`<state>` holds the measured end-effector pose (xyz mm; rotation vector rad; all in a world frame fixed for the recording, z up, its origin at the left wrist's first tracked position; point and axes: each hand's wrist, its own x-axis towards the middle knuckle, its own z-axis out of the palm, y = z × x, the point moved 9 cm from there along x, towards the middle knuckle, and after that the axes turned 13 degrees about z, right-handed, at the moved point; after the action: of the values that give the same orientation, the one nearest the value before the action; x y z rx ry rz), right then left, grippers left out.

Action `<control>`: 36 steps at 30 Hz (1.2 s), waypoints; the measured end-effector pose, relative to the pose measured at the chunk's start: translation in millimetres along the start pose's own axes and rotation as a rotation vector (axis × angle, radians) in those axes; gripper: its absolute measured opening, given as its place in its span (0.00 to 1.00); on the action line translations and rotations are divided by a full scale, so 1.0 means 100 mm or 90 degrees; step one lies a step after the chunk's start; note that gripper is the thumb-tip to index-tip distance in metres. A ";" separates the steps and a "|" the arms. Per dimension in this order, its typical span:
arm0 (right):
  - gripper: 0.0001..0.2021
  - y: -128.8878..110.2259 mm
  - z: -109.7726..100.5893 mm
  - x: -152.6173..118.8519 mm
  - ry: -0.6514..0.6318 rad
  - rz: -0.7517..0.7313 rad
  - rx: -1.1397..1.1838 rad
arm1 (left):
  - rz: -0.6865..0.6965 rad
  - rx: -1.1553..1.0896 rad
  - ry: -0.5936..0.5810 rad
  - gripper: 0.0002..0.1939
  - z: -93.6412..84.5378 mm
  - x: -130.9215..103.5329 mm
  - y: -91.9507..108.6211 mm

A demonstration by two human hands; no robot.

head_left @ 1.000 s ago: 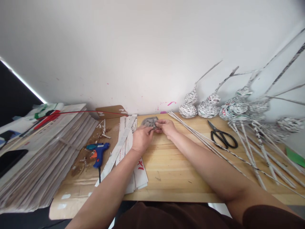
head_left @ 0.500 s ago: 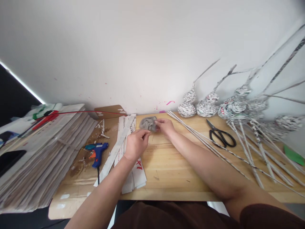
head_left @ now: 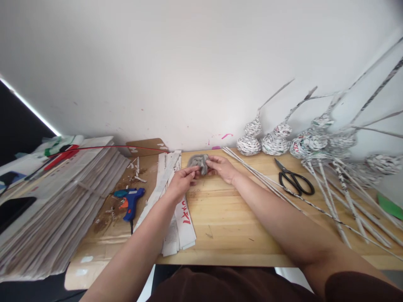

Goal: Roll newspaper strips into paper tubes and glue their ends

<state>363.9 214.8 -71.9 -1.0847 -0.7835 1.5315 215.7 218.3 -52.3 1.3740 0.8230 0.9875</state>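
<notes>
A crumpled grey cloth (head_left: 199, 161) lies on the wooden table (head_left: 220, 226) near the wall, between my two hands. My right hand (head_left: 220, 167) pinches its right side between thumb and fingers. At its lower left edge, my left hand (head_left: 184, 180) has its fingers closed against the cloth; the fingertips partly cover it. Long printed paper strips (head_left: 181, 222) lie under and beside my left wrist.
A blue glue gun (head_left: 134, 203) rests on cardboard (head_left: 94, 247) at the left, beside a tall paper stack (head_left: 78, 184). Black scissors (head_left: 294, 178), thin paper rods (head_left: 252, 170) and woven gourd shapes (head_left: 248, 144) stand or lie at the right.
My left fingers have moved up and right onto the cloth. The cloth has changed its folds slightly. The whole view has shifted a little.
</notes>
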 end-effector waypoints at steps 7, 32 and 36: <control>0.12 -0.06 0.14 -0.03 0.033 -0.138 -0.227 | -0.087 -0.157 -0.058 0.13 0.28 -0.01 -0.12; 0.19 -0.32 0.14 -0.16 0.272 -0.351 -0.873 | -0.029 -0.306 -0.061 0.09 0.21 -0.45 0.33; 0.15 -0.36 0.12 -0.24 0.337 -0.342 -0.940 | 0.028 -0.268 -0.071 0.07 0.19 -0.48 0.44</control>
<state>367.1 201.0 -29.3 -1.9340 -1.6734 -0.0390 210.4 164.2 -11.5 1.0740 0.4683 1.0399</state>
